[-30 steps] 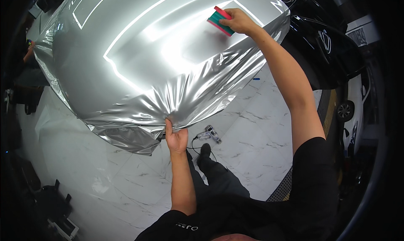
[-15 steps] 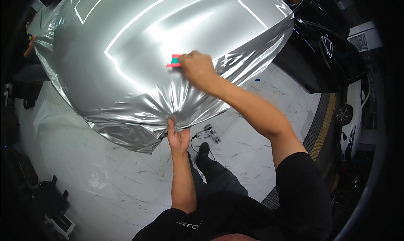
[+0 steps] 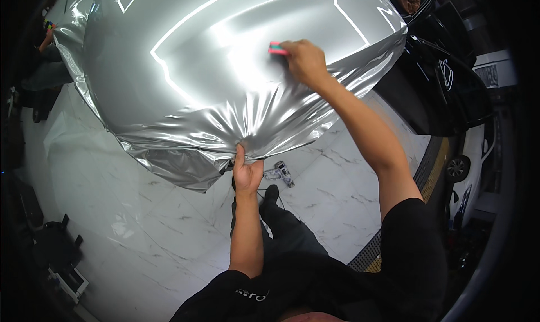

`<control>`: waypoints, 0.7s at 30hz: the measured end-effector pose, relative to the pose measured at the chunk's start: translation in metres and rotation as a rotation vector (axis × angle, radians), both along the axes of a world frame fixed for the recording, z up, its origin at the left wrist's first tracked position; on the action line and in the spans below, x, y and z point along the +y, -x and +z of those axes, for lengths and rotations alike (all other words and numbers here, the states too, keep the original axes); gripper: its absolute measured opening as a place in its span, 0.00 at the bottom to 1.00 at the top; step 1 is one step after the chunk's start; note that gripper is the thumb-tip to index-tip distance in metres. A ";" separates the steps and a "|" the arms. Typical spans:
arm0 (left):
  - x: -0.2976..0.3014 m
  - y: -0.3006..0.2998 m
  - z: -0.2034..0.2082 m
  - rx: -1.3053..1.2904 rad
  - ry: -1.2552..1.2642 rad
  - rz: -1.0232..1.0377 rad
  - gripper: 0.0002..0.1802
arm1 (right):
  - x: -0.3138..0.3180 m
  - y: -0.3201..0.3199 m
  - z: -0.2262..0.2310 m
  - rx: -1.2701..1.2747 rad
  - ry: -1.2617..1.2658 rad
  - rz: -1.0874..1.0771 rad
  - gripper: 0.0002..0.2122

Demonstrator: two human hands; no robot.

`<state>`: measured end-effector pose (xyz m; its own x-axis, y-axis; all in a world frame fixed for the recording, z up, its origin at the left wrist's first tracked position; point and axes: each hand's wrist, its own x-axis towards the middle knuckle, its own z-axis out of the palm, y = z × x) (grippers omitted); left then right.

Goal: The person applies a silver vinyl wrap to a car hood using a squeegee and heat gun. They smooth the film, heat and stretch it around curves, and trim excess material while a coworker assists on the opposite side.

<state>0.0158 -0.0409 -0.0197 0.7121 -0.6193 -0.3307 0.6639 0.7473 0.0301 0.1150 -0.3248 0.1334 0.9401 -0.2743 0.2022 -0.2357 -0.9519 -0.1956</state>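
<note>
Fingers of the right hand clamp a squeegee jutting left; the left hand pinches silver film at its near edge.

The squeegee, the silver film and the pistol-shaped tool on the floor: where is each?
Squeegee point(image 3: 277, 48), head view: its exposed end.
Silver film point(image 3: 208, 63), head view: its smooth middle.
Pistol-shaped tool point(image 3: 284, 174), head view: its body.
</note>
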 end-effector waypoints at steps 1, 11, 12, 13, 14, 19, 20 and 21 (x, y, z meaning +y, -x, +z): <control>0.002 -0.002 -0.001 -0.009 -0.008 0.011 0.19 | 0.027 0.012 0.002 -0.032 -0.031 0.058 0.10; -0.003 -0.002 0.011 -0.064 -0.004 -0.006 0.20 | -0.016 0.035 0.044 0.048 -0.039 0.017 0.12; -0.003 -0.002 0.012 -0.066 -0.002 -0.013 0.21 | -0.019 0.034 0.042 0.092 -0.037 -0.016 0.11; -0.003 0.000 0.009 -0.061 -0.001 -0.015 0.21 | -0.014 0.037 0.035 0.100 -0.030 -0.049 0.11; -0.002 -0.001 0.004 -0.060 -0.002 -0.007 0.21 | -0.001 0.037 0.028 0.103 -0.024 -0.071 0.11; -0.001 -0.002 0.006 -0.066 -0.043 0.004 0.22 | 0.069 0.069 0.008 0.095 -0.166 0.120 0.12; 0.000 -0.004 0.008 -0.062 -0.049 0.006 0.22 | 0.066 0.070 0.012 0.011 -0.169 0.135 0.12; 0.000 -0.004 0.010 -0.059 -0.055 0.008 0.22 | 0.062 0.070 0.016 -0.073 -0.172 0.151 0.12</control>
